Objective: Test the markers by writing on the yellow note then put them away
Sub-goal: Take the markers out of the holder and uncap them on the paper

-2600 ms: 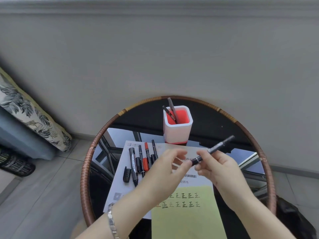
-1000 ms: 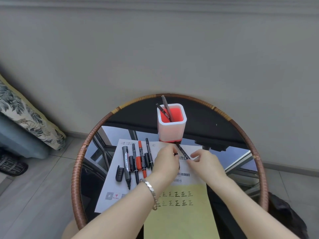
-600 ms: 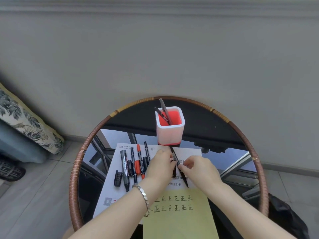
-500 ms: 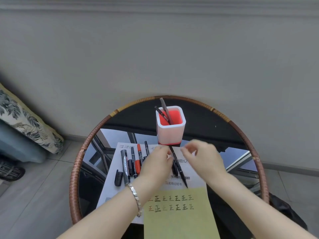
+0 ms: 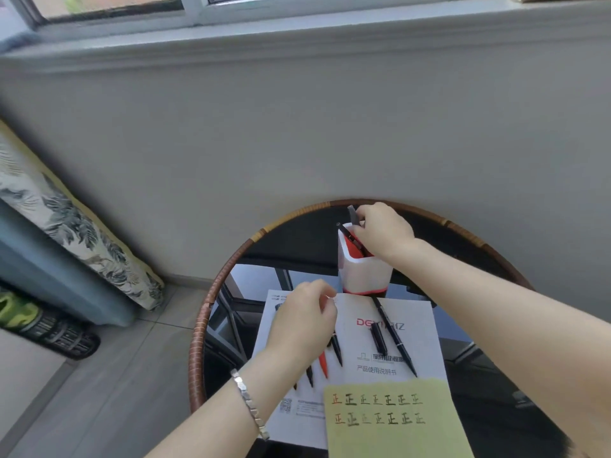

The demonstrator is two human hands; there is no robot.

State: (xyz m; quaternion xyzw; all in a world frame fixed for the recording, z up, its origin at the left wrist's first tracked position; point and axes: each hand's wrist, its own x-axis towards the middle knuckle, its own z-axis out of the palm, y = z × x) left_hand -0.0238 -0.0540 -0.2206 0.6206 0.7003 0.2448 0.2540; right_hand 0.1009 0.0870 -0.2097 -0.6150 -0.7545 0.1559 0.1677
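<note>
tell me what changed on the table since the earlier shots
The right hand let go of the uncapped pen, now lying on the white sheet beside its cap, and reached up to a pen in the holder. The left hand moved over the marker row. The holder and the yellow note stayed put.

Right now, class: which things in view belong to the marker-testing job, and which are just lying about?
Job:
yellow note
uncapped marker
loose cap
markers under the left hand
pen holder
right hand at the holder

Lying about:
white instruction sheet
patterned cushion
slipper
</note>
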